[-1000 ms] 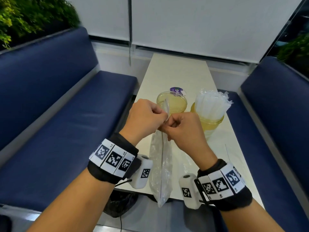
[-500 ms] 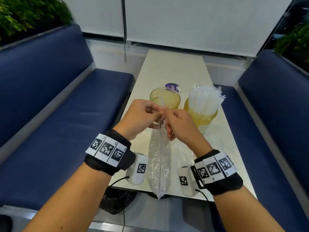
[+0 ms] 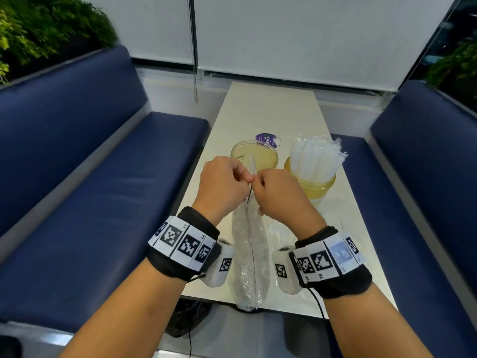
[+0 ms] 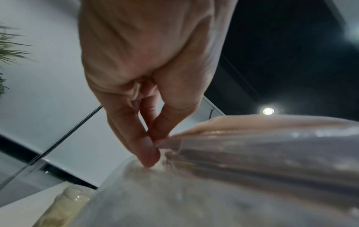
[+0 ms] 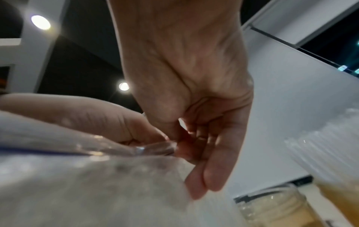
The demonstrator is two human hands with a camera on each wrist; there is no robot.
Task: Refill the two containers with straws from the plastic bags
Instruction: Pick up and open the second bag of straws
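While both hands pinch its top edge, the plastic bag [image 3: 247, 257] overhangs the table [image 3: 271, 112].

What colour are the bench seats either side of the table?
Dark navy blue padded bench seats, clearest in the head view.

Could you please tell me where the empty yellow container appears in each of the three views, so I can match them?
Head: the empty yellow container stands mid-table, just beyond the hands.
Left wrist: only its blurred side shows at the bottom left, beside the plastic bag.
Right wrist: it sits at the bottom right.
Shared landmark: the plastic bag, pinched at its top by both hands.
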